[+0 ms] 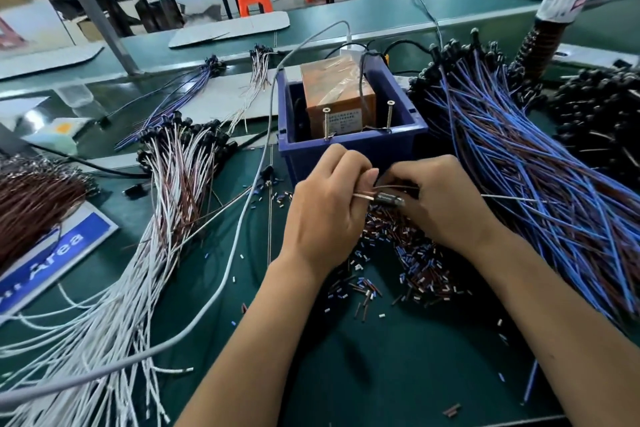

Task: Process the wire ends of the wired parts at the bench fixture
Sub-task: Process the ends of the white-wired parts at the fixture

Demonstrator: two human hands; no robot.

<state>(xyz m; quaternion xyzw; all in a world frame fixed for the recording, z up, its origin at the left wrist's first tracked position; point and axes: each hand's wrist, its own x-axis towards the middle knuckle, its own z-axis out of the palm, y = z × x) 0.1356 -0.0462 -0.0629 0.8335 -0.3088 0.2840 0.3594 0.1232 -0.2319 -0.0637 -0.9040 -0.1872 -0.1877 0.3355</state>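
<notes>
The left hand (pixel 323 208) curls its fingers around a pair of thin wires (pixel 363 196), brownish and pale, pinching them against the thumb so their ends point toward 3 o'clock. The right hand (pixel 440 201), just beside it at 3 o'clock, is curled too, its fingertips closed on a small dark cylindrical part (pixel 391 199) that lies between the 2 hands; the wires run into that part, though blur hides exactly how they join. Directly below both hands, at 6 o'clock, lies a heap of cut insulation bits (pixel 408 263) in blue, brown and white, scattered over the green bench (pixel 398 364). At 12 o'clock from the hands stands a blue bin (pixel 356 149) holding an orange box (pixel 339 97), with 2 upright screws (pixel 326 123) at the bin's near rim. From 1 to 4 o'clock spreads a thick bundle of blue and brown wired parts (pixel 526 166) with black heads at the far end. At 9 o'clock lies a bundle of white and brown wired parts (pixel 173 177), fanning toward 7 o'clock. A gray cable (pixel 239 229) curves from the bin across the bench toward 8 o'clock. A blue sign (pixel 52 260) lies at the far 9 o'clock edge.
</notes>
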